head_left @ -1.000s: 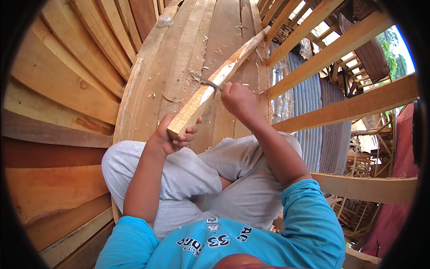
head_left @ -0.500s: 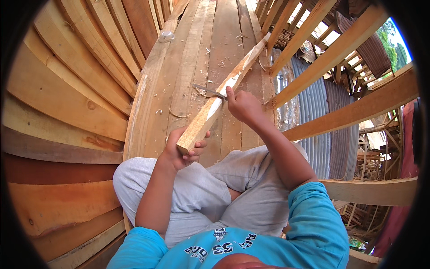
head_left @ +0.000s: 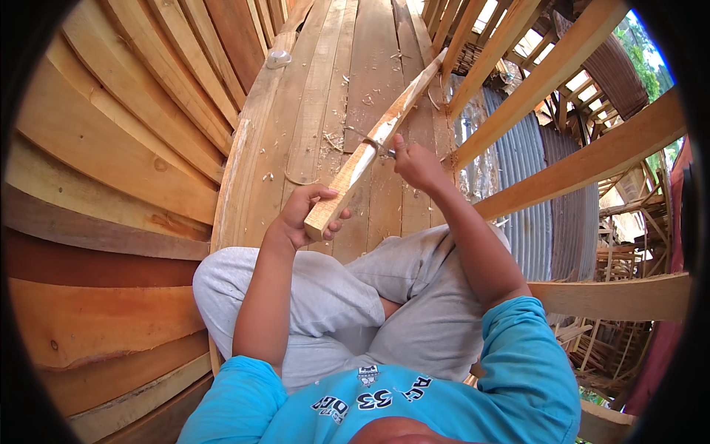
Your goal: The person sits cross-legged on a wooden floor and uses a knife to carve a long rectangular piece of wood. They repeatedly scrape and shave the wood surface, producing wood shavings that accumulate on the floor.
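Observation:
A long squared piece of wood (head_left: 341, 194) slants away from my lap toward the far right, its far end against an upright wooden slat. Around its near end my left hand (head_left: 302, 214) is wrapped, thumb on top and fingers beneath. My right hand (head_left: 416, 164) is closed on the handle of a knife (head_left: 379, 147), beside the wood's right face. The thin blade lies across the wood near its middle, pointing left. Pale, freshly cut facets show along the upper side there. Most of the handle is hidden in my fist.
Wood shavings (head_left: 334, 140) lie scattered over the plank floor (head_left: 299, 137). A small clear container (head_left: 278, 59) stands far left. Stacked boards (head_left: 111, 159) wall the left side. Wooden slats (head_left: 584, 181) line the right, with corrugated metal sheets (head_left: 521, 177) beyond. My crossed legs (head_left: 296, 296) are close below the wood.
The knife and my right hand have moved slightly right along the wood. My left hand and the wood's near end have shifted a little up and to the right in view.

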The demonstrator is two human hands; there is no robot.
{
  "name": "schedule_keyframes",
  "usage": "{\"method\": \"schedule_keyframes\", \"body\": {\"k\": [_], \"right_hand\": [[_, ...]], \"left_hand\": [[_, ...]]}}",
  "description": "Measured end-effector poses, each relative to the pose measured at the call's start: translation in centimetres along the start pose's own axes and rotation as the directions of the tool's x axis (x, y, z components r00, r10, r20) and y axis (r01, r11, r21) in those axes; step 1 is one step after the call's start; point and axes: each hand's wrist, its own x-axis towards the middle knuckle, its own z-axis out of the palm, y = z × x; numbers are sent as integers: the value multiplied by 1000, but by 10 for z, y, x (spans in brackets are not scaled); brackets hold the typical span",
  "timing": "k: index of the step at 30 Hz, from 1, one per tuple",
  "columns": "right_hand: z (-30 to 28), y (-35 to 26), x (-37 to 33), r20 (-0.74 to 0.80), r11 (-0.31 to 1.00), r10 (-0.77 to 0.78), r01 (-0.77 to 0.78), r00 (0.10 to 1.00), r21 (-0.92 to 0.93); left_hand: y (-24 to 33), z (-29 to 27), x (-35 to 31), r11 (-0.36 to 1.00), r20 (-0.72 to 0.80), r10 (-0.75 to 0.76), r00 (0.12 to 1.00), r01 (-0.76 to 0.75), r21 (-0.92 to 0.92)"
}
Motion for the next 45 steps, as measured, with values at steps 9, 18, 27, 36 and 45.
{"method": "schedule_keyframes", "body": {"k": [9,18,27,36,45], "right_hand": [[8,3,14,-361,946,-300,226,883,-232],[1,-18,-2,-278,908,-379,296,883,-295],[23,-40,-12,-315,924,-307,202,898,-325],[22,-43,-9,-296,887,-389,268,872,-376],[20,-46,-13,-311,896,-407,308,859,-321]], "left_hand": [[-10,8,-4,870,358,-86,930,245,-427],[-9,8,-12,857,337,-27,941,195,-477],[-13,4,-17,865,344,-9,939,179,-468],[-5,5,-22,875,339,-27,940,186,-447],[-6,10,-21,935,207,-54,977,123,-333]]}}
